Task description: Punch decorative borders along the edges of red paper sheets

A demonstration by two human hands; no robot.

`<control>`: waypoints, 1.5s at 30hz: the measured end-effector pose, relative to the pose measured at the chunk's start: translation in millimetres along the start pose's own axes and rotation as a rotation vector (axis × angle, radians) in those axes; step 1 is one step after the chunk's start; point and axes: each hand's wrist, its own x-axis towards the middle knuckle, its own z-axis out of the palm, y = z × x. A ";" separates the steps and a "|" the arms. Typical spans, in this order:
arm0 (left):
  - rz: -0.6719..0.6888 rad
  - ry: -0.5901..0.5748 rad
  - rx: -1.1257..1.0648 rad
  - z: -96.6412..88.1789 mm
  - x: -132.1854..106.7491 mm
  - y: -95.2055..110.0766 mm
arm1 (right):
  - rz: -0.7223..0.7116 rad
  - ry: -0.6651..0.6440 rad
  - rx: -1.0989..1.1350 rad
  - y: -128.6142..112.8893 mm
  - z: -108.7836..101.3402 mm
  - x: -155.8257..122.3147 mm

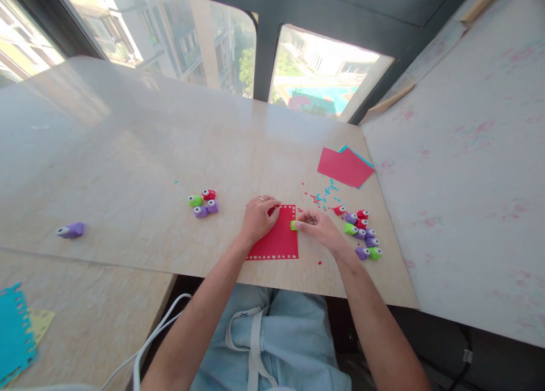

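Observation:
A red sheet of paper (pixel 279 238) lies on the table in front of me, with small cut-out shapes along its top, bottom and part of its right edge. My left hand (pixel 260 219) rests on its upper left part, fingers curled and thumb close to them, gripping the sheet near the top edge. Between the fingertips of my right hand (pixel 318 226) is a small green craft punch (pixel 293 225), set at the sheet's right edge. The right fingers partly hide the punch.
Several red, purple and green punches (pixel 361 232) stand at the right, others (pixel 203 204) at the left, and a purple one (pixel 70 230) farther left. Red and blue confetti (pixel 326 198) lies below stacked red paper (pixel 344 167). Blue scalloped paper (pixel 17 334) is lower left; a wall (pixel 468 181) borders the right.

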 end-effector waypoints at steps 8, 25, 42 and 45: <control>-0.012 -0.007 0.002 -0.3 0.7 2.1 | 0.159 -0.179 -0.145 -19.6 -8.1 21.4; -0.012 -0.007 0.005 -0.2 0.7 0.6 | 0.299 -0.212 -0.405 -12.5 2.5 58.2; -0.008 -0.015 0.032 -0.5 0.6 1.9 | 0.002 0.018 0.263 1.5 -3.1 -4.8; -0.002 -0.011 0.032 -0.5 0.0 1.2 | -0.051 0.141 0.273 6.9 7.1 -8.6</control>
